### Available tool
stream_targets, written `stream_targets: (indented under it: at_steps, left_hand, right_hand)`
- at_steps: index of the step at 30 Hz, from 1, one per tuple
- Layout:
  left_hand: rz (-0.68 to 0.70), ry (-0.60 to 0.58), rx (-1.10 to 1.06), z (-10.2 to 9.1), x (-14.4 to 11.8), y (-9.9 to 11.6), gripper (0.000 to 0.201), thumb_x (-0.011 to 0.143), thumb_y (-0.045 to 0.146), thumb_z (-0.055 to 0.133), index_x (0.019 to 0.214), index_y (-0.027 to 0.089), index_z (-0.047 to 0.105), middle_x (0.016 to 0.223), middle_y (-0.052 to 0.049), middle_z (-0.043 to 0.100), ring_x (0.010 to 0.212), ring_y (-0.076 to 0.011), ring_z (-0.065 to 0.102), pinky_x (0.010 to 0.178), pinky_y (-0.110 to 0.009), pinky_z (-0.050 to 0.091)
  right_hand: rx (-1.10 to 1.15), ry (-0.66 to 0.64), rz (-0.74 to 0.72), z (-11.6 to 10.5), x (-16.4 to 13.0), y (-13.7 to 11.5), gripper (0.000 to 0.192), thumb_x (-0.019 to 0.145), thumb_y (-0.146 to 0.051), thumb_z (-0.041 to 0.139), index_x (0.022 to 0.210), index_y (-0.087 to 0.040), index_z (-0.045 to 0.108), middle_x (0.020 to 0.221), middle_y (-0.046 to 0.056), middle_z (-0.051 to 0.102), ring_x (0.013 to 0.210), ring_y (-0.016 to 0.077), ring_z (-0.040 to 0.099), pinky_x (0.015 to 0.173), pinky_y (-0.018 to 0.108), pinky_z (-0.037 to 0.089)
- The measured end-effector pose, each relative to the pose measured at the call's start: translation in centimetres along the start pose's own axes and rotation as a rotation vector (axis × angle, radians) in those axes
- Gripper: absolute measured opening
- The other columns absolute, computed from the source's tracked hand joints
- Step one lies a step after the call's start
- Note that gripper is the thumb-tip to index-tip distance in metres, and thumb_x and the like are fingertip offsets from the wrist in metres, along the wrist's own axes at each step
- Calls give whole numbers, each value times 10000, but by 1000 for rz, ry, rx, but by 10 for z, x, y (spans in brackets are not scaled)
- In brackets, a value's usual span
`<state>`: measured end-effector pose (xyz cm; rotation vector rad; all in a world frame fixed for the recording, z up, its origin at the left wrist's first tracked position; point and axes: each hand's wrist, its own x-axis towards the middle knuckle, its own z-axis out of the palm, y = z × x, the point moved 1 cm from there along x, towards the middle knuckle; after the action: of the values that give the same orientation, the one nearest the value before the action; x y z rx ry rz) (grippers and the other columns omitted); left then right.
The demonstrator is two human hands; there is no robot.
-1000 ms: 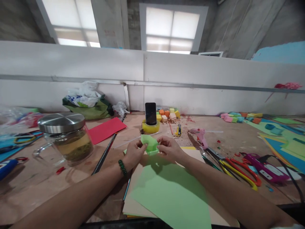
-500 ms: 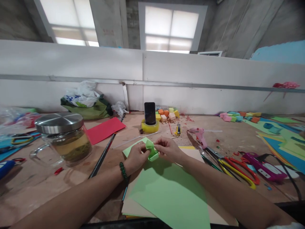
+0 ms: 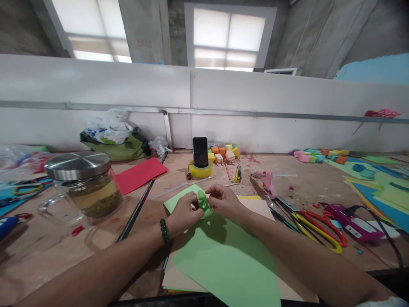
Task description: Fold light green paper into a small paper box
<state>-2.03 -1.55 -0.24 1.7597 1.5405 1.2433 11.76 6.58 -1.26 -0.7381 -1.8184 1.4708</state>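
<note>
My left hand (image 3: 183,211) and my right hand (image 3: 223,200) meet over the middle of the table and both pinch a small folded piece of light green paper (image 3: 202,201) between their fingertips. The piece is held just above a large light green sheet (image 3: 223,260) that lies on a stack of tan card (image 3: 255,205). A second green sheet (image 3: 174,200) shows under my left hand. A dark green bead bracelet (image 3: 164,230) circles my left wrist.
A lidded glass mug of tea (image 3: 84,185) stands left. A red sheet (image 3: 139,174) and a long black rod (image 3: 137,209) lie beyond it. A phone (image 3: 200,152) stands on a yellow tape roll; a pink glue gun (image 3: 266,179), scissors (image 3: 316,228) and foam blocks (image 3: 223,152) lie right.
Both hands have pressed the green piece from a wider, open shape into a narrower, tighter fold and lowered it slightly toward the table.
</note>
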Motion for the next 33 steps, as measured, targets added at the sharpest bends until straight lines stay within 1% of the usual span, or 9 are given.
stream_targets:
  at_steps: [5, 8, 12, 16, 18, 22, 29, 31, 33]
  left_hand:
    - [0, 7, 39, 1, 0, 0, 83, 636, 136, 536, 622, 157, 615, 628, 9, 569, 601, -127, 500, 536, -209, 397]
    - [14, 41, 40, -1, 1, -3, 124, 663, 137, 522, 624, 155, 638, 634, -1, 606, 613, -133, 526, 569, -223, 415]
    - [27, 122, -17, -5, 5, -7, 162, 653, 139, 513, 649, 159, 673, 641, -11, 644, 634, -147, 556, 600, -238, 443]
    - [58, 221, -74, -8, 7, -10, 141, 663, 209, 567, 699, 164, 696, 677, -19, 672, 649, -158, 581, 617, -251, 464]
    - [49, 216, -102, -8, 8, -12, 127, 669, 251, 605, 695, 164, 694, 695, -26, 684, 663, -164, 592, 617, -251, 472]
    - [-22, 136, -201, -8, 7, -13, 179, 667, 317, 648, 700, 152, 706, 682, -33, 698, 627, -160, 601, 598, -252, 483]
    - [-88, 130, -266, -11, 7, -8, 198, 602, 340, 695, 658, 150, 697, 623, -14, 681, 562, -140, 575, 555, -244, 479]
    - [-83, 144, -271, -11, 7, -7, 214, 600, 358, 712, 649, 150, 691, 611, -12, 671, 554, -139, 566, 548, -248, 480]
    - [-45, 187, -274, -13, 6, -5, 236, 606, 382, 734, 623, 154, 675, 611, -13, 659, 560, -141, 564, 543, -250, 480]
  right_hand:
    - [-27, -3, -52, 0, 3, 4, 172, 644, -237, 617, 800, -175, 579, 622, -41, 562, 543, 103, 504, 532, 230, 404]
    - [-88, -6, -100, -2, 1, 0, 140, 681, -237, 608, 805, -173, 594, 662, -23, 590, 587, 113, 527, 566, 239, 427]
    - [-228, 29, -161, -6, 0, -6, 96, 733, -229, 596, 800, -174, 637, 743, 1, 641, 632, 115, 542, 587, 231, 434]
    - [-246, 4, -184, -6, 1, -5, 119, 761, -202, 572, 825, -173, 669, 754, 14, 669, 645, 124, 558, 606, 239, 450]
    - [-242, -3, -210, -5, 1, -4, 124, 760, -182, 569, 818, -172, 678, 743, 14, 672, 666, 133, 570, 627, 247, 457]
    - [-242, -23, -265, -5, 0, -6, 121, 768, -185, 583, 794, -181, 700, 738, 11, 681, 685, 143, 586, 640, 251, 460]
    - [-240, -56, -397, -8, -2, -11, 116, 777, -277, 648, 755, -194, 726, 745, 37, 667, 707, 165, 608, 666, 278, 462]
    - [-196, -68, -369, -8, -2, -11, 129, 778, -302, 656, 766, -191, 720, 747, 34, 663, 701, 161, 604, 664, 278, 468]
    - [-100, -97, -290, -7, -2, -11, 167, 781, -337, 656, 818, -183, 705, 756, 26, 661, 694, 151, 605, 668, 279, 483]
